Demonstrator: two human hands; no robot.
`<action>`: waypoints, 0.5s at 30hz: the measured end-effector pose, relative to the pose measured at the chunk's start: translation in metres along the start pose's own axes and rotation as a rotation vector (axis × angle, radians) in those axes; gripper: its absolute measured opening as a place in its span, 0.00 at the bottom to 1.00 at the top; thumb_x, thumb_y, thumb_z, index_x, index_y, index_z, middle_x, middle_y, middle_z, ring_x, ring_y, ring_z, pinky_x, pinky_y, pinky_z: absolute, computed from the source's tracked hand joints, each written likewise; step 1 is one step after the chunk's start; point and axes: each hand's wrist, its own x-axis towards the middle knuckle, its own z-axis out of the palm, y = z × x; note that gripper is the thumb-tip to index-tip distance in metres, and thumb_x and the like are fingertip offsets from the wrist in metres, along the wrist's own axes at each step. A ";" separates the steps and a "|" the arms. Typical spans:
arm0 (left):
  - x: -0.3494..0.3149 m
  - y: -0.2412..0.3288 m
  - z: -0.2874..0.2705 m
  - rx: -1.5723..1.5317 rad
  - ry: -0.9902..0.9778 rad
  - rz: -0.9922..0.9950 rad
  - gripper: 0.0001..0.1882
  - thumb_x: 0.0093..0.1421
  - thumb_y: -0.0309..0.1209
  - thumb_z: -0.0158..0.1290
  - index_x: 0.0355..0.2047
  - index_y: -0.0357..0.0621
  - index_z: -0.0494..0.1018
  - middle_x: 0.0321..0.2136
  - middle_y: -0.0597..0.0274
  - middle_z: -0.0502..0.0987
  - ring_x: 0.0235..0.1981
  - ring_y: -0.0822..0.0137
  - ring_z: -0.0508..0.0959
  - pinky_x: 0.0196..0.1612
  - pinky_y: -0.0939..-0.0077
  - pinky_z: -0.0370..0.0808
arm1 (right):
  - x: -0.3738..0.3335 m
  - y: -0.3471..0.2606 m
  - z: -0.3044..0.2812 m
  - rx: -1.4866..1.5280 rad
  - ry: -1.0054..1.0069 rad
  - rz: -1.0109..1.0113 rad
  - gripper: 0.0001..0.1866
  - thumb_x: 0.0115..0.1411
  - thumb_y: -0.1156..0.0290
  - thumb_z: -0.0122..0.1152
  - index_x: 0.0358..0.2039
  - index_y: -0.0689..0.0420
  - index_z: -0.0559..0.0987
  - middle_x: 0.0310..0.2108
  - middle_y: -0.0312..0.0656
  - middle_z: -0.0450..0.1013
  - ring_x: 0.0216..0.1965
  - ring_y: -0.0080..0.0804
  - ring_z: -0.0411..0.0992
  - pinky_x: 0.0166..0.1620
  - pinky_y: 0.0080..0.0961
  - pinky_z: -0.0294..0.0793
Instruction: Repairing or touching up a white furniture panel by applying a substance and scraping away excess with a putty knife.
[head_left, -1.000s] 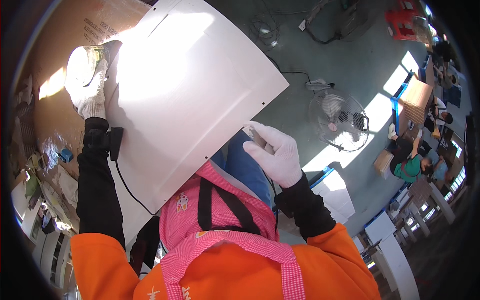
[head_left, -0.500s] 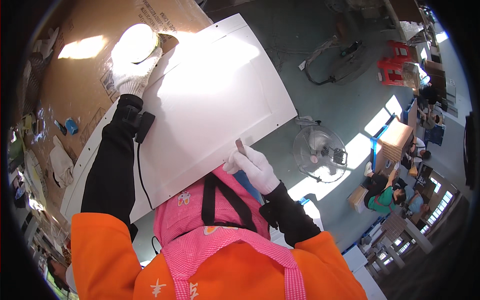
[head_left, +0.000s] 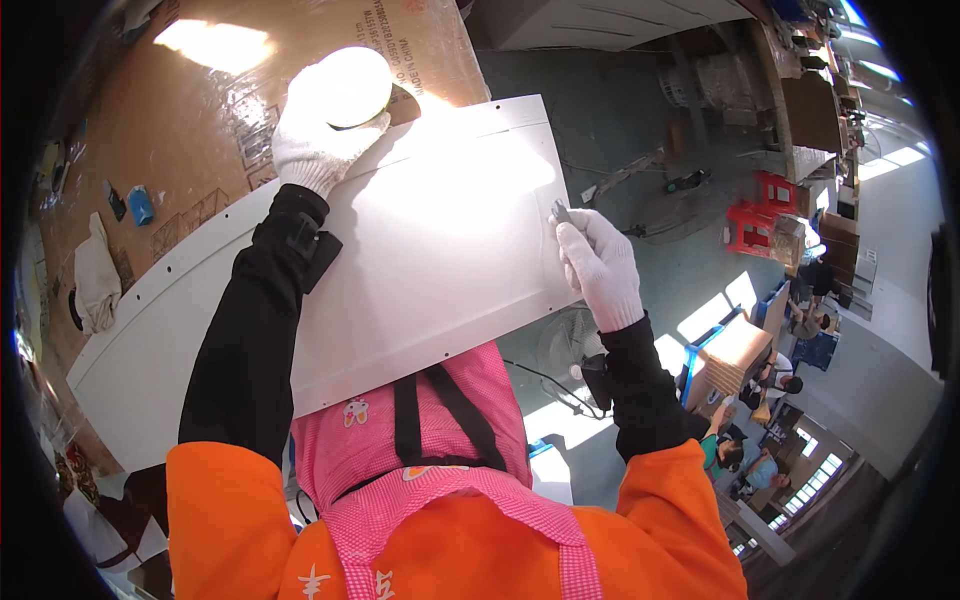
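Fingers [head_left: 572, 245] of my right hand [head_left: 606, 272] are closed on a small grey tool [head_left: 561, 212], which pokes out past the fingertips, up and to the left of my knuckles. It sits at the right edge of the white panel [head_left: 430, 270]; whether it touches the surface I cannot tell. My left hand [head_left: 316, 142] is wrapped around a round container [head_left: 357, 86], its pale face so bright in the sun that I can't make out any detail. That hand is at the panel's far edge, with my black-sleeved left forearm crossing the sheet below it.

The panel spreads between my two hands, small dark holes along its borders, its near edge over my pink apron [head_left: 480, 400]. Beyond it lies film-wrapped cardboard [head_left: 200, 120], bearing a small blue object [head_left: 140, 206] and a pale cloth [head_left: 97, 275]. Off to my right are a fan [head_left: 562, 345], partly hidden by my sleeve, red stools [head_left: 757, 222], and farther off, other people at work.
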 end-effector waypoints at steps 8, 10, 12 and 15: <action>-0.006 0.004 0.003 0.007 0.025 -0.053 0.52 0.42 0.48 0.78 0.62 0.39 0.65 0.57 0.53 0.76 0.58 0.61 0.77 0.63 0.68 0.74 | 0.094 -0.001 -0.019 0.057 0.038 0.006 0.13 0.71 0.71 0.54 0.50 0.63 0.80 0.30 0.34 0.75 0.21 0.15 0.68 0.25 0.15 0.68; -0.004 0.001 0.001 0.023 0.044 -0.055 0.52 0.41 0.45 0.79 0.61 0.39 0.65 0.56 0.52 0.76 0.56 0.61 0.77 0.60 0.67 0.76 | 0.103 0.000 -0.019 0.034 0.043 -0.022 0.15 0.71 0.69 0.54 0.52 0.62 0.81 0.30 0.34 0.74 0.22 0.14 0.67 0.25 0.14 0.67; -0.004 -0.002 -0.004 0.019 0.032 -0.054 0.53 0.42 0.46 0.79 0.63 0.39 0.64 0.56 0.53 0.75 0.57 0.61 0.77 0.62 0.67 0.75 | 0.111 0.001 -0.018 0.103 0.039 0.071 0.18 0.73 0.65 0.55 0.58 0.59 0.80 0.33 0.33 0.75 0.26 0.13 0.67 0.27 0.12 0.67; -0.001 0.013 0.004 0.043 -0.018 -0.092 0.52 0.43 0.44 0.78 0.63 0.39 0.63 0.57 0.53 0.75 0.59 0.60 0.76 0.62 0.66 0.75 | 0.115 0.008 -0.021 0.184 0.091 0.076 0.18 0.72 0.64 0.57 0.56 0.59 0.81 0.32 0.32 0.73 0.25 0.13 0.65 0.26 0.12 0.65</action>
